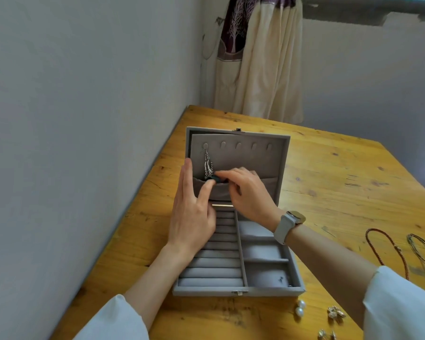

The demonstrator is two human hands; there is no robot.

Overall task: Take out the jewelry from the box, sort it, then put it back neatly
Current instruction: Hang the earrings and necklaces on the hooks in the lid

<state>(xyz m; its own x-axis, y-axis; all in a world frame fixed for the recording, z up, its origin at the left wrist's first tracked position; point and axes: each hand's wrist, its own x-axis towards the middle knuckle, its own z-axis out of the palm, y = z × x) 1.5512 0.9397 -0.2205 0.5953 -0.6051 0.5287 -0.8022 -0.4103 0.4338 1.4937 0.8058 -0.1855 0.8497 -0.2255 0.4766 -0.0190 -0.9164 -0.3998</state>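
White sleeves (113, 317) are seen at the bottom edge, with pearl earrings (300, 307) and gold pieces (335, 312) laid on the wooden table (329, 173) beside the grey jewelry box (268, 289). Its lid (243, 155) is propped open. The left hand (192, 212) is held flat against the lid's left edge, fingers straight, thumb at the pocket (268, 186). A small dark piece (212, 179) is pinched by the right hand (248, 190) at the pocket's mouth, just below a silver necklace (207, 165) hung from a hook. Red (378, 244) and grey cords (422, 253) are laid far right.
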